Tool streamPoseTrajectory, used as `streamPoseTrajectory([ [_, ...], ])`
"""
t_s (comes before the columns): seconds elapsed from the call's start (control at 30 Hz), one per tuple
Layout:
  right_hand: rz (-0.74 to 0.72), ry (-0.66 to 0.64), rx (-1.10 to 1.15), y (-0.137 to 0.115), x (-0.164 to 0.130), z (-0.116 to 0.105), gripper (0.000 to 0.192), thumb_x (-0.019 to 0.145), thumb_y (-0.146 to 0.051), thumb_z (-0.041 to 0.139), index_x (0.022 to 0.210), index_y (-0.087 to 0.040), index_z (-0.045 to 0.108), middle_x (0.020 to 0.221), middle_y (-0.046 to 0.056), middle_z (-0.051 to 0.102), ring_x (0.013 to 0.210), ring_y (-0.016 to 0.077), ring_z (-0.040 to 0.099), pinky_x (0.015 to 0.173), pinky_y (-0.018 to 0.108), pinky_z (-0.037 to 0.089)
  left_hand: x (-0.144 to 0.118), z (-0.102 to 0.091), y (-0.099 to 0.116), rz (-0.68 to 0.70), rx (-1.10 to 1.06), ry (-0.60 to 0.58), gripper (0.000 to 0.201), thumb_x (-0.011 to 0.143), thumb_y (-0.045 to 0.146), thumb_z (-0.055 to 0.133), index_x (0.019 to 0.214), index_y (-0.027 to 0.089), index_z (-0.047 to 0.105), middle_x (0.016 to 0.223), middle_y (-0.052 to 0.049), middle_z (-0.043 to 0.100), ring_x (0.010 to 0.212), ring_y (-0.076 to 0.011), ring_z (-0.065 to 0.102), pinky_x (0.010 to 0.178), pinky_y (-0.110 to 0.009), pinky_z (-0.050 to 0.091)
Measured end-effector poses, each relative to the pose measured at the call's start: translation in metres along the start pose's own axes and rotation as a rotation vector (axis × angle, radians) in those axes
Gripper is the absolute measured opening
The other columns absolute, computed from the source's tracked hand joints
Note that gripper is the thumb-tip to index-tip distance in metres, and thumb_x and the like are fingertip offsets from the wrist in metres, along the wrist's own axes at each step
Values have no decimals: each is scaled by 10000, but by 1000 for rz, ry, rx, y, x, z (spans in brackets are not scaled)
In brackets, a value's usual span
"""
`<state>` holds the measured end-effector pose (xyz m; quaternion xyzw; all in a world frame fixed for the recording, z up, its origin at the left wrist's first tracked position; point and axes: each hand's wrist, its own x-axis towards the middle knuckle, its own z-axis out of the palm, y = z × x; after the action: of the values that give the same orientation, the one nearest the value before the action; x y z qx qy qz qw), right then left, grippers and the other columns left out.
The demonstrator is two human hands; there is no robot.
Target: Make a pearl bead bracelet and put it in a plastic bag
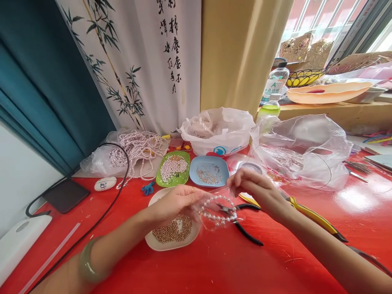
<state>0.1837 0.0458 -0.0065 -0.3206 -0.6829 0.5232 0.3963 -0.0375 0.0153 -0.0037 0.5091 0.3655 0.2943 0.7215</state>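
Observation:
My left hand (183, 200) pinches the left side of a small clear plastic bag (211, 225). A pearl bracelet (223, 221) of white beads shows through the film. At the bag's upper right edge, my right hand (251, 185) has its thumb and fingers closed on the plastic. Black-handled pliers (249, 234) lie on the table behind and below the bag. Under my left hand stands a white dish (167, 246) of gold beads (176, 230), partly covered by the hand and wrist.
A green tray (158, 179) of pink beads and a blue tray (193, 173) of small findings stand behind my hands. Yellow-handled pliers (315, 216) lie at right. Bead strands (137, 149), a phone (65, 195), a black cable (121, 192) and plastic bags (217, 136) surround the work area.

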Motion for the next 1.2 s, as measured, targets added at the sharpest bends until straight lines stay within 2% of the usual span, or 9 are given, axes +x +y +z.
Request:
streamPoseTrajectory([
  [0.1,89,103,63,-2,1,-1,127,844,-275,444,790,-193,523,774,13,578,674,128,555,640,276,452,1,0,1,19,30,43,305,813,332,509,1022,149,636,873,-108,679,670,-132,597,566,-219,470],
  [0.2,199,64,-52,-10,-1,6,265,829,-410,445,891,-184,568,779,29,589,676,147,563,634,295,459,1,1,1,24,92,58,323,819,353,498,1058,172,618,914,-95,676,699,-129,596,588,-218,455],
  [0.33,214,-14,-189,-20,-4,16,367,808,-493,435,922,-183,595,848,53,619,720,168,563,644,309,452,0,3,1,30,128,44,314,830,351,482,1073,195,606,941,-80,677,789,-141,605,626,-212,434],
  [0.47,187,-13,-262,-20,-3,18,315,815,-447,455,780,-175,610,739,30,612,676,159,547,590,276,424,0,5,0,38,120,15,318,841,352,462,1070,185,607,959,-97,675,855,-169,612,656,-232,437],
  [0.63,126,8,-357,-14,-3,15,374,817,-442,440,568,-171,512,537,-13,455,518,122,428,478,252,334,-1,6,0,31,118,-44,302,840,338,469,1051,177,615,930,-93,680,816,-160,620,727,-264,447],
  [0.9,55,-27,-403,-12,-4,14,396,828,-437,416,524,-184,431,510,-19,418,492,109,398,461,238,323,-6,6,7,45,129,-95,263,837,323,468,873,152,665,896,-94,690,859,-183,623,832,-321,432],
  [1.07,70,-50,-427,-16,-1,6,407,829,-442,415,520,-179,444,494,-24,424,466,98,418,427,222,322,-7,-3,6,44,253,-27,294,837,357,462,897,142,654,862,-96,698,781,-172,637,710,-265,467],
  [1.13,59,81,-567,-26,-2,-19,401,815,-445,445,530,-170,505,484,-22,452,460,96,436,426,217,333,-5,-8,8,54,225,82,308,844,375,443,934,150,632,848,-96,703,781,-178,640,682,-263,469],
  [1.2,100,556,-871,-42,-8,-54,370,810,-445,456,648,-155,618,515,-4,520,472,100,468,459,224,368,-2,-9,13,83,160,207,303,851,377,429,980,167,605,868,-93,702,819,-189,638,719,-284,464],
])
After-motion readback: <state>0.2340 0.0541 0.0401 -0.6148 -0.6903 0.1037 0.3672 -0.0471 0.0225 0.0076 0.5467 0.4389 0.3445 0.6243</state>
